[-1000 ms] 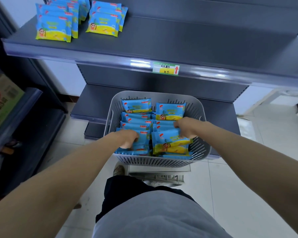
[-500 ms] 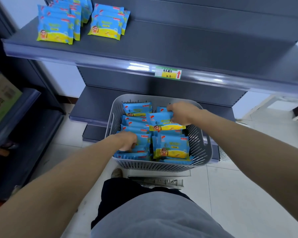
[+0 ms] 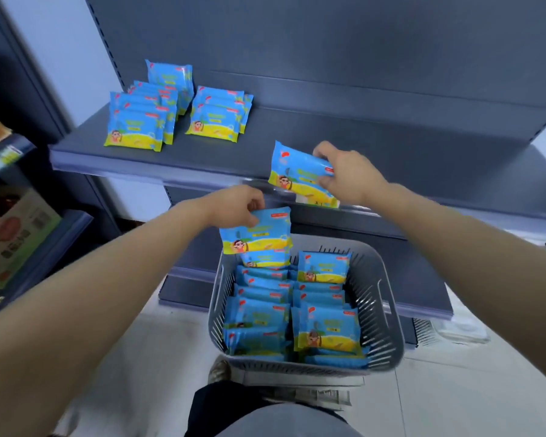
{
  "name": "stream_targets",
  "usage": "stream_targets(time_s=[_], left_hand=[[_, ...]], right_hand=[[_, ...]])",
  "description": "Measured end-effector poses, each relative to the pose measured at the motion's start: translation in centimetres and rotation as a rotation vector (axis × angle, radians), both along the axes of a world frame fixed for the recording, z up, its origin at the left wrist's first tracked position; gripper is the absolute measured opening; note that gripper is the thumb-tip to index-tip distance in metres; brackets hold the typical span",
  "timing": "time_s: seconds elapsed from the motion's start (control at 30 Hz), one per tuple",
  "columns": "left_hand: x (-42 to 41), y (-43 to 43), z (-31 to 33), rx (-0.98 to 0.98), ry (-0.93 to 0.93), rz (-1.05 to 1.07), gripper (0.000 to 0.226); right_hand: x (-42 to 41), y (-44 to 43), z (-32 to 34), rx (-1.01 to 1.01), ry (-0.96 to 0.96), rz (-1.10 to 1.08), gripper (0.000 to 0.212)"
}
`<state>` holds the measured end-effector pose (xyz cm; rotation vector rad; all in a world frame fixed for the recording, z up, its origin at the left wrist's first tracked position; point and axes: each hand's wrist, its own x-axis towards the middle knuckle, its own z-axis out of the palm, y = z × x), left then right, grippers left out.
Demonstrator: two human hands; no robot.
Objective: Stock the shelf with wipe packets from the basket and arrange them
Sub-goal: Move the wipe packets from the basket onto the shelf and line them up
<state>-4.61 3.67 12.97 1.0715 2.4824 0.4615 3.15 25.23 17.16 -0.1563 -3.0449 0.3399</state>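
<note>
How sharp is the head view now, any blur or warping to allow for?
Head view: motion blur smears the cardboard box at left and the basket rim; shelf packets, the packet in the left hand and the packet in the right hand are readable; the wide lens bows the shelf and stretches both forearms.

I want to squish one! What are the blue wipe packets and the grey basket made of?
The wipe packets look like thin, soft plastic film: a shiny printed skin with flat sealed edges. The basket seems to be moulded hard plastic, matte grey, with thin slats cut through its walls. Looks alone cannot confirm either.
</note>
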Motion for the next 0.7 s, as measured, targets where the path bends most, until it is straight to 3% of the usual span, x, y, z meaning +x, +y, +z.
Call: stream_targets(time_s=[0.27, 0.7], left_hand=[[-7.4, -2.6, 6.1, 0.157, 0.103, 0.063, 0.015], [-20.0, -6.7, 6.7, 0.111, 0.142, 0.091, 0.025]], right_hand=[[-10.0, -1.0, 3.5, -0.003, 0.091, 0.024, 0.037], [-25.9, -7.1, -0.9, -0.142, -0.082, 0.077, 0.048]])
